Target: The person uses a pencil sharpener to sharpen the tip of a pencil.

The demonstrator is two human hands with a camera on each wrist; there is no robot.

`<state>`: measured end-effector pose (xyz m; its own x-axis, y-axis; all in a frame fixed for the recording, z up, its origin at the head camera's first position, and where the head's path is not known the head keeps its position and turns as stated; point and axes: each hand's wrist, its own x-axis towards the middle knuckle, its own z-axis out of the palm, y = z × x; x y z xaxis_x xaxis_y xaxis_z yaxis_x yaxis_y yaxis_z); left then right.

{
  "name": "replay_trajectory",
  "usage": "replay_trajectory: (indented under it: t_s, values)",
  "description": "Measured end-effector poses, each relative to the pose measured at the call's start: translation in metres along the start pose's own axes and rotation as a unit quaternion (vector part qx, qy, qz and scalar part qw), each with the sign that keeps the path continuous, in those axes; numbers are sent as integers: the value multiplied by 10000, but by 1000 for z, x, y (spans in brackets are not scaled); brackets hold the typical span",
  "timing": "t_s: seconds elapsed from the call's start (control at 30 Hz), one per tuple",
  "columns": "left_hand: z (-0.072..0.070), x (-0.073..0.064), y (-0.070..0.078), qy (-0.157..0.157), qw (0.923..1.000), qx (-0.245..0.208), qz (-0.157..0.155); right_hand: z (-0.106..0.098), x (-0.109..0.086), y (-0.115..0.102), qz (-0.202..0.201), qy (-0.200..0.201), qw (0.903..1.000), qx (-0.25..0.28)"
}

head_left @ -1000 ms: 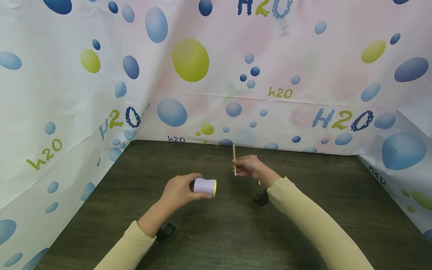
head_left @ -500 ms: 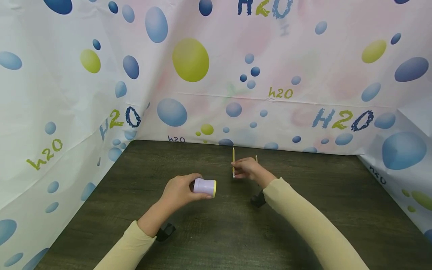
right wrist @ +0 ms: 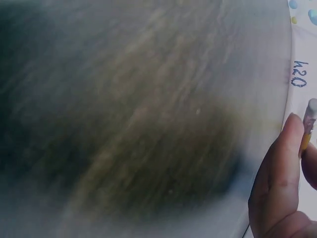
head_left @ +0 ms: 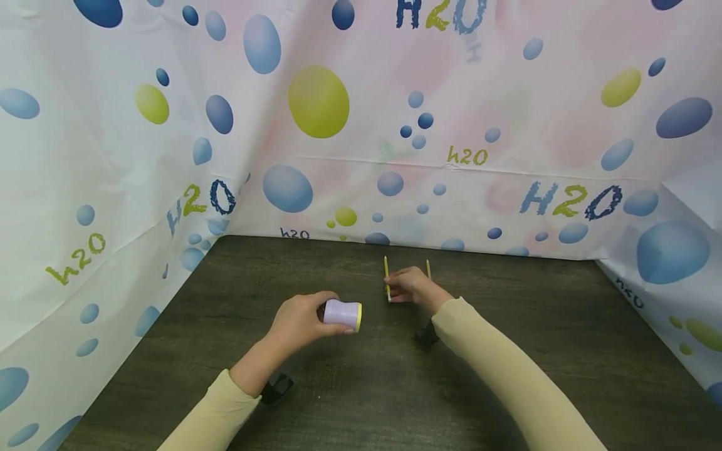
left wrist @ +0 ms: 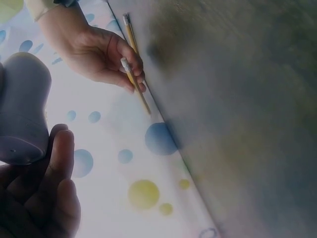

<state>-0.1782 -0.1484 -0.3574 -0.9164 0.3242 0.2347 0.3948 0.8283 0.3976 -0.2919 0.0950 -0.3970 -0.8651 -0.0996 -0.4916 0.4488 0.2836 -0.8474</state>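
My left hand (head_left: 299, 322) holds a lilac, waisted container (head_left: 340, 312) on its side, its yellow-rimmed end facing right. The left wrist view shows the container's smooth lilac wall (left wrist: 24, 104) close up. Between the thumb and fingertips of my right hand (head_left: 410, 285) is a yellow pencil (head_left: 386, 267), point away from me and white eraser toward me. Only the pencil's eraser end (right wrist: 310, 119) shows at the edge of the right wrist view. A second yellow pencil (head_left: 429, 269) lies on the table just right of that hand, its near part hidden by the hand and wrist.
The dark wood-grain table (head_left: 338, 401) spreads under both arms. A white sheet printed with bubbles and H2O lettering (head_left: 361, 138) rises along its back and sides. Black wrist-worn devices (head_left: 277, 388) hang below both wrists.
My right hand has come down and slightly left with its pencil, now lower and nearer the tabletop. More of the second pencil shows behind it. My left hand and the container stay in place.
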Motion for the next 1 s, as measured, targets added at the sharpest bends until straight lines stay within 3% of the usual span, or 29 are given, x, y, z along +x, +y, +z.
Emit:
replay_trajectory:
  t_s: [0.63, 0.8, 1.0]
  values:
    - [1, 0, -2, -66, 10000, 20, -5, 2, 10, 2, 81, 218, 9997, 106]
    - [1, 0, -2, -101, 9999, 3, -33, 2, 9, 1, 123, 320, 9994, -75]
    - [1, 0, -2, -100, 9999, 33, -35, 4, 6, 1, -115, 394, 9976, -559]
